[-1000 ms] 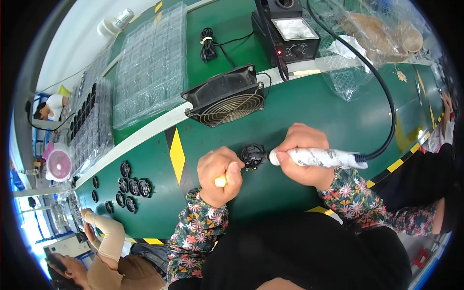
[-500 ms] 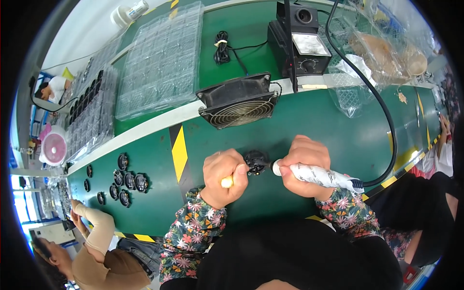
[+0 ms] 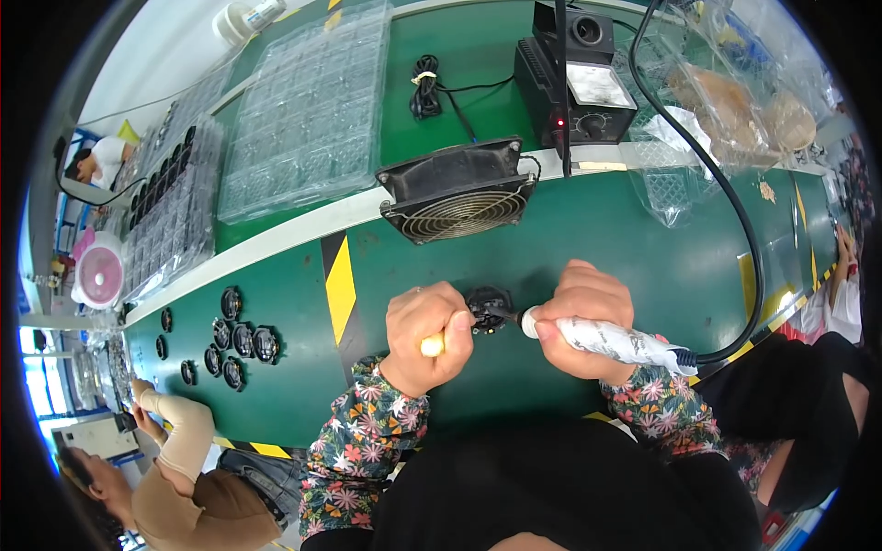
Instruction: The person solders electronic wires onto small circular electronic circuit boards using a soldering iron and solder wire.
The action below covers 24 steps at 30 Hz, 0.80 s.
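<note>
On the green bench in front of me lies a round black part (image 3: 488, 309) with small contacts along its near edge. My left hand (image 3: 427, 331) is closed at its left side, around a thin thing with a yellow end (image 3: 433, 345); the rest of that thing is hidden in the fist. My right hand (image 3: 586, 317) grips a soldering iron (image 3: 617, 338) whose handle is wrapped in white, with a black cable running off its end. The iron's dark tip points left at the part's right edge; whether they touch, I cannot tell.
A black fan (image 3: 459, 197) stands beyond my hands. Behind it are a soldering station (image 3: 588, 92), a coiled black cable (image 3: 425, 87) and clear trays (image 3: 308, 110). Several round black parts (image 3: 243, 340) lie at left, near a co-worker's arm (image 3: 179, 422). Clear plastic packaging (image 3: 726, 92) fills the far right.
The view has shifted slightly. Both hands keep nearly the same pose at the round part, with the iron drawn very slightly to the right. A red light now shows on the soldering station.
</note>
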Tool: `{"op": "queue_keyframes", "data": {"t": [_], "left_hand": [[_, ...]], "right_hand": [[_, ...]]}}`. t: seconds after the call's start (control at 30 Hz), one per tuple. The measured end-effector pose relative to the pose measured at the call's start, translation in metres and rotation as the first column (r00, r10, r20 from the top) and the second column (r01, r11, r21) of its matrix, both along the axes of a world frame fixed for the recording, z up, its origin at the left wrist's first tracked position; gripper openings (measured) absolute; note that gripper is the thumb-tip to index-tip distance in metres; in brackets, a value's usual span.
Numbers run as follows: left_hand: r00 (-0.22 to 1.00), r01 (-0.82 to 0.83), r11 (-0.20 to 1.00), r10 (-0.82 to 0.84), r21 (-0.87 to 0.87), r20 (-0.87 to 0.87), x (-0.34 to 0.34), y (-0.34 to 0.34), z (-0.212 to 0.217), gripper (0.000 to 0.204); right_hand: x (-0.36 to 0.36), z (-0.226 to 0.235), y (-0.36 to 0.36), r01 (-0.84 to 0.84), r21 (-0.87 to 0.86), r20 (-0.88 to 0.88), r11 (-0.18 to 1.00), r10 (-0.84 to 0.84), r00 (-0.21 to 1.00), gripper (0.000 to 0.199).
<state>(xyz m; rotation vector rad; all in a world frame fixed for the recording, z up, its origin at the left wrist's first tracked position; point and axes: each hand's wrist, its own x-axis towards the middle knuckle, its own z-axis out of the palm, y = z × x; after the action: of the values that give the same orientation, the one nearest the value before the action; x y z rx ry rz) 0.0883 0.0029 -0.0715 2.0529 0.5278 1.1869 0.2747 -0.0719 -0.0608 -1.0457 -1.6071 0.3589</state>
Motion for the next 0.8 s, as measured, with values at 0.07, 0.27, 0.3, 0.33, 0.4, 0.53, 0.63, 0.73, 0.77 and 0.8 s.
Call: {"op": "queue_keyframes", "data": {"t": [0.07,0.27,0.3,0.33,0.4,0.53,0.63,0.73,0.77,0.8], "left_hand": [[1.0,-0.01,1.0,0.01,0.01,-0.001,0.002,0.002,0.0,0.018],[0.998,0.024,0.999,-0.021,0.035,-0.067,-0.003,0.001,0.003,0.02],[0.998,0.021,0.999,-0.019,0.042,-0.063,-0.003,0.002,0.003,0.02],[0.998,0.019,0.999,-0.016,0.048,-0.063,-0.003,0.002,0.003,0.02],[0.998,0.011,0.998,-0.008,0.06,-0.058,-0.002,0.001,0.002,0.02],[0.998,0.016,0.998,-0.012,0.064,-0.059,-0.002,0.0,0.003,0.021],[0.998,0.001,0.996,0.004,0.087,-0.059,-0.002,-0.001,0.003,0.021],[0.998,-0.008,0.995,0.013,0.098,-0.055,-0.003,-0.002,0.002,0.022],[0.998,-0.013,0.996,0.018,0.091,-0.058,-0.003,-0.002,0.002,0.022],[0.998,-0.012,0.996,0.017,0.092,-0.055,-0.001,-0.002,0.001,0.022]], "right_hand": [[0.001,0.001,0.0,0.003,-0.001,0.01,1.0,-0.003,1.0,0.008],[0.003,0.011,-0.001,0.011,-0.006,0.01,1.0,-0.011,1.0,0.008],[0.005,0.013,-0.002,0.037,0.0,0.018,0.999,-0.037,0.999,0.011],[0.008,0.013,-0.006,0.034,0.005,0.023,0.999,-0.034,0.999,0.011],[0.015,0.013,-0.014,0.121,-0.148,-0.19,0.981,-0.149,0.97,0.016],[0.021,0.025,-0.021,0.092,-0.335,-0.429,0.938,-0.238,0.871,0.028],[0.025,0.025,-0.017,0.012,-0.445,-0.557,0.895,-0.287,0.779,0.026],[0.022,0.026,-0.015,-0.04,-0.44,-0.634,0.897,-0.279,0.721,0.028],[0.02,0.026,-0.015,-0.047,-0.45,-0.656,0.892,-0.294,0.695,0.031],[0.019,0.024,-0.015,-0.044,-0.449,-0.654,0.892,-0.294,0.697,0.031]]}}
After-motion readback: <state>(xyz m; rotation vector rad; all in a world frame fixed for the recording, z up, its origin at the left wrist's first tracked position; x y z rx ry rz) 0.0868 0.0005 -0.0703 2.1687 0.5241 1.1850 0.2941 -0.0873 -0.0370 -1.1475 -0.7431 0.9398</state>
